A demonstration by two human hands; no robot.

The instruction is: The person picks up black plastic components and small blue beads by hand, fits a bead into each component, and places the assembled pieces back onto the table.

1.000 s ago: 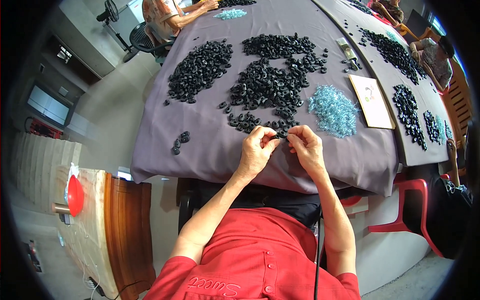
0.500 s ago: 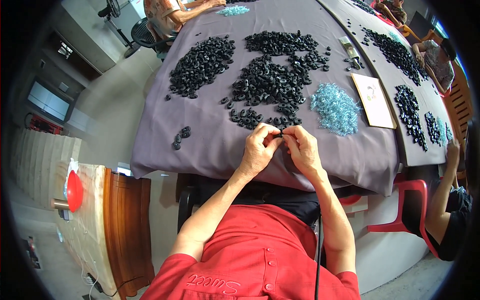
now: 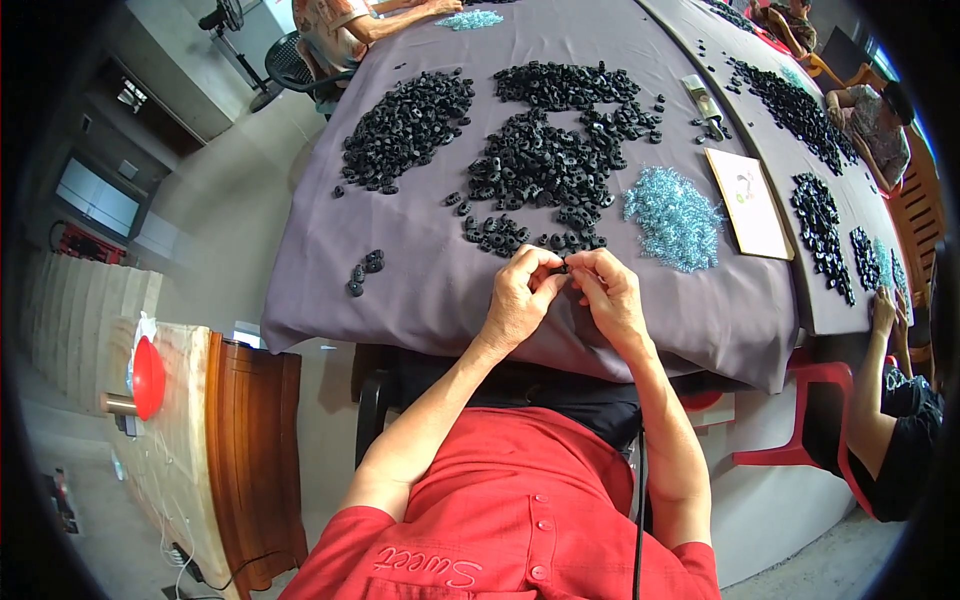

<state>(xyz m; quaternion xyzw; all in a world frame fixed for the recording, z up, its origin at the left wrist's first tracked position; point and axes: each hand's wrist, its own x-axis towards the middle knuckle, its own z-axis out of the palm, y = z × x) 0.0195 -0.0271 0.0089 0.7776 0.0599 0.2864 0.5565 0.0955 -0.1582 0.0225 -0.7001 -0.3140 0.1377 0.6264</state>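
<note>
The fingers (image 3: 543, 259) of our left hand (image 3: 512, 302) pinch a black piece (image 3: 562, 268) over the cloth (image 3: 430, 300); those of our right hand (image 3: 617, 302) bend in beside it, though we cannot tell their grip. Just beyond, we have a black heap (image 3: 540, 165); to its right lies a pale blue pile (image 3: 672, 222), then a board (image 3: 752, 215).

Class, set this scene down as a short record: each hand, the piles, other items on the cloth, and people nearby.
Left hand: pinches a small black piece
Right hand: fingertips at that piece; grip unclear
Covering: grey-purple cloth
Main heaps: black pieces, beyond the hands
Right of heaps: pale blue pile
Set apart, left: small black cluster
Farther right: flat pale board, tube
People: patterned-shirt worker at far left; others at right
</note>
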